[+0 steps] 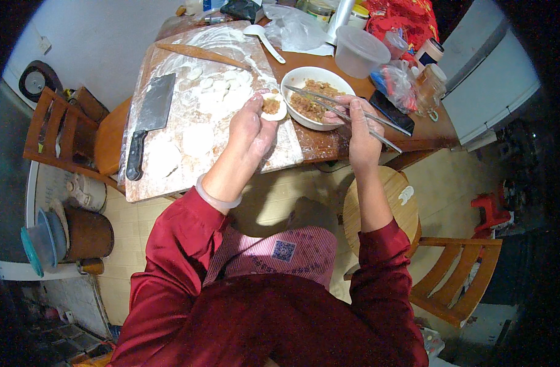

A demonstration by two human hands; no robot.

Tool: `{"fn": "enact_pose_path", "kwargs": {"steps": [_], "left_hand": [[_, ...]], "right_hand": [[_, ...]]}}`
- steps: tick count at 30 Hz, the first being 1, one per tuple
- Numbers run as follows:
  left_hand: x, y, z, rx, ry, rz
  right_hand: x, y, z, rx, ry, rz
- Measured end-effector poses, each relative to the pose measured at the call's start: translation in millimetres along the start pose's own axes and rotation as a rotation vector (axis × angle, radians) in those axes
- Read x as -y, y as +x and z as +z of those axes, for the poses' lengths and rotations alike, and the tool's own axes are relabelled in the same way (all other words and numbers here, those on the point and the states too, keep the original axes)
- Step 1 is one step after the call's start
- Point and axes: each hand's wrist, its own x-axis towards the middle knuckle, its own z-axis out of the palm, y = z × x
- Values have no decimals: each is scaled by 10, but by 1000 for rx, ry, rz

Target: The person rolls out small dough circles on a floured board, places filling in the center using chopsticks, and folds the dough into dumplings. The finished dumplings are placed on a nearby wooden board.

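Observation:
In my left hand [250, 127] lies a round dumpling wrapper [282, 112] with a small heap of brown filling [271, 106] on it, held near the board's right edge. My right hand [357, 127] grips a pair of chopsticks [377, 117], their tips over the white bowl [288, 78] of minced filling [313, 92]. Left of my left hand is a floured wooden board [188, 174]. On it rest a cleaver [159, 101] with a black handle, a tapered rolling pin [200, 54] and several small floured dough pieces [222, 82].
A white spoon [265, 43] lies at the board's far right corner. Behind the bowl stand a clear plastic tub [361, 54], jars [432, 79] and plastic bags [298, 27]. A dark phone [391, 114] lies right of the bowl. Below the table is a round wooden stool [384, 196]; wooden chairs [59, 131] flank me.

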Motion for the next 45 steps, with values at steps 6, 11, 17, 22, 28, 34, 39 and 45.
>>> {"fn": "enact_pose_path", "kwargs": {"steps": [6,11,17,22,28,34,39,45], "left_hand": [[-47,-86,70,19,-51,-27],[-53,-85,44,21,-3,-16],[-46,-84,27,69,-17,14],[-58,-87,23,93,-10,14],[-61,-66,6,101,24,-4],[-60,-42,-16,125,-16,-43],[-59,-81,14,141,-60,-80],[-76,-147,86,72,-9,-107]], "right_hand": [[-19,-65,67,20,30,2],[25,-115,71,76,-70,-37],[94,-155,108,74,-264,-197],[184,-206,151,128,-522,-392],[315,-355,184,277,-661,-566],[291,-370,133,245,-589,-545],[167,-271,97,29,-241,-209],[86,-183,59,42,-58,-75]]}}
